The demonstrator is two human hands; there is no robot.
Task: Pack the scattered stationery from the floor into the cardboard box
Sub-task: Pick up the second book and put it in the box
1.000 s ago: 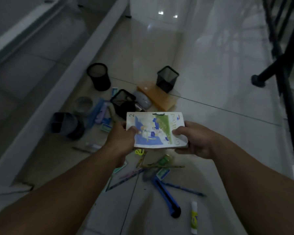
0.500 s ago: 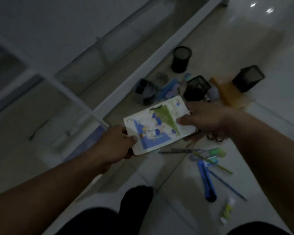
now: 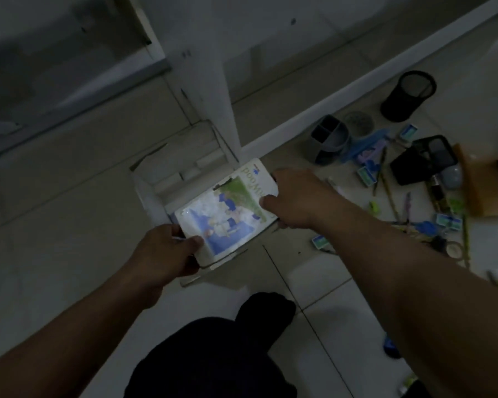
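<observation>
The left hand [image 3: 167,248] grips the near corner of a picture book [image 3: 227,211], thumb on top. The book has a blue and green cover and sits tilted over the open cardboard box [image 3: 156,193], which stands on the pale tiled floor [image 3: 55,225] by a white post. The right hand [image 3: 296,199] holds the book's far edge, fingers curled around it. A dark knee shows below the book. To the right, more stationery lies scattered on the floor: a grey pen holder [image 3: 329,139], a round black mesh cup [image 3: 407,96], a square black mesh cup [image 3: 424,159], blue and green pens, small erasers and a brown envelope [image 3: 483,191].
</observation>
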